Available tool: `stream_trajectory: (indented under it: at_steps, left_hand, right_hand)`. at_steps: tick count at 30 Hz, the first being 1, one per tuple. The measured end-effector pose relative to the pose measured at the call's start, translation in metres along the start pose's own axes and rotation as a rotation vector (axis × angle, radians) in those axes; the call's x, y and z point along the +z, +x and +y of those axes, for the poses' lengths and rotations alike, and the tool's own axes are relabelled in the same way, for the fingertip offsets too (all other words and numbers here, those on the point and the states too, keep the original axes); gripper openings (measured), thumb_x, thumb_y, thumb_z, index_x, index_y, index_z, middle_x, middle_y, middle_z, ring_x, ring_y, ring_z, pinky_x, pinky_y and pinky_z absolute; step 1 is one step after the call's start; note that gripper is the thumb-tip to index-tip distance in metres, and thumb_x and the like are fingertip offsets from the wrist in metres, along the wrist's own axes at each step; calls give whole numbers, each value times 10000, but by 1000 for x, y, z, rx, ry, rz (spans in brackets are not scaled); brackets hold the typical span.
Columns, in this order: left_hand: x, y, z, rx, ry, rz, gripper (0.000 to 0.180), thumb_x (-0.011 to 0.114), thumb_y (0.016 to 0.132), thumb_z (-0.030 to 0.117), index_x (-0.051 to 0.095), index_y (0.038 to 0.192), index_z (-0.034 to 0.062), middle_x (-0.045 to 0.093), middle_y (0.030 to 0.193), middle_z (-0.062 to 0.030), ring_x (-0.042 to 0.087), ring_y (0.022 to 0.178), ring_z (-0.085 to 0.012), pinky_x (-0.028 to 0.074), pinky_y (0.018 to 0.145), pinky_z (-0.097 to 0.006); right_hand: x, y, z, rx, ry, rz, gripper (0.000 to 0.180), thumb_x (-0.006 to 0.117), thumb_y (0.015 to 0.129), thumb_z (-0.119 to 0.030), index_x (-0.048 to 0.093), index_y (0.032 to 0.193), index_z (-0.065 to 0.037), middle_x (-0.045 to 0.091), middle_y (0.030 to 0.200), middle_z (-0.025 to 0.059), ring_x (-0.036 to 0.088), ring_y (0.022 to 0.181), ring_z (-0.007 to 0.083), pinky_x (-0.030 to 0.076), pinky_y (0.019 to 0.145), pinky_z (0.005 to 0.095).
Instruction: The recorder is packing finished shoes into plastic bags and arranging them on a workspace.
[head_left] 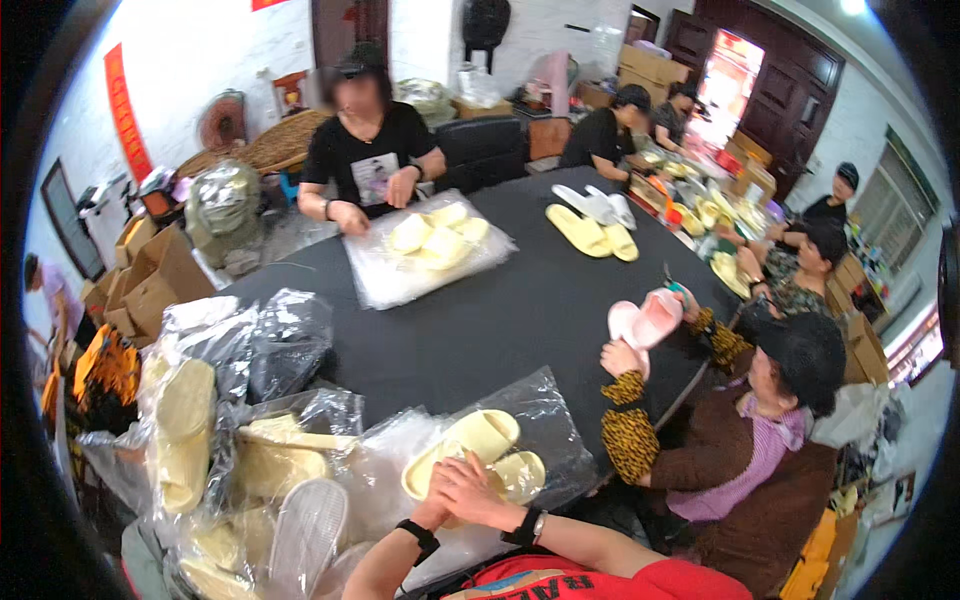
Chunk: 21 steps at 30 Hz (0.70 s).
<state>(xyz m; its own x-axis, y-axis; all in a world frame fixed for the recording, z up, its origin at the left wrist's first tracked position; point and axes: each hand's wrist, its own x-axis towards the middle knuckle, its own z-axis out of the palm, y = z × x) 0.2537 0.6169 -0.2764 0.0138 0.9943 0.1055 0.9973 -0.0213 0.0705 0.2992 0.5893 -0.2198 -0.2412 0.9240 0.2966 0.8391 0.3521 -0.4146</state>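
Observation:
A pair of pale yellow slippers (482, 432) lies on a clear plastic bag (545, 405) at the near edge of the dark table. Over the near end of the left slipper, my left hand (437, 503) and my right hand (480, 497) come together, partly overlapping. Their fingers are bent and close together against the slipper, and the right fingers partly cover the left ones. The second slipper (520, 476) lies just beside my right hand. More bagged yellow slippers (183, 435) are heaped to my left, with a sole (310, 530) facing up.
Across the black tabletop (420, 345), a person handles yellow slippers (440, 237) on stacked clear bags. A co-worker at right holds pink slippers (648, 318). White slippers (597, 205) and yellow slippers (590, 235) lie farther back. Cardboard boxes (155, 275) stand at left.

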Motion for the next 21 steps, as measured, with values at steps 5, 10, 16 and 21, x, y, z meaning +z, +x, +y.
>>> stream_trajectory:
  at_steps: [5,10,16,21]
  left_hand:
    - [-2,0,13,-223,92,88,359,560,744,252,544,1015,18,526,1014,-189,480,985,-309,369,871,-380]
    - [9,-13,17,-380,151,126,374,557,749,262,541,1032,19,524,1036,-191,477,1003,-306,363,884,-377]
    - [19,-12,19,-496,212,172,389,554,755,273,539,1050,20,521,1057,-192,473,1020,-303,358,898,-373]
    - [32,-24,8,-490,107,253,398,556,754,300,546,1048,32,514,1055,-160,424,1087,-312,303,950,-415]
  right_hand:
    - [-20,8,-5,-74,13,-47,185,522,795,-215,606,944,-145,562,1043,2,436,1119,206,194,997,554]
    - [-11,10,-12,-126,139,-27,173,560,786,-239,638,930,-181,589,1013,-55,503,1044,149,220,985,539]
    - [-3,15,-9,-198,158,-132,185,540,801,-249,617,950,-171,587,966,-33,543,942,140,284,954,511]
    - [-33,20,-24,-191,188,-128,210,564,794,-264,617,961,-148,592,957,-33,550,939,143,310,938,502]
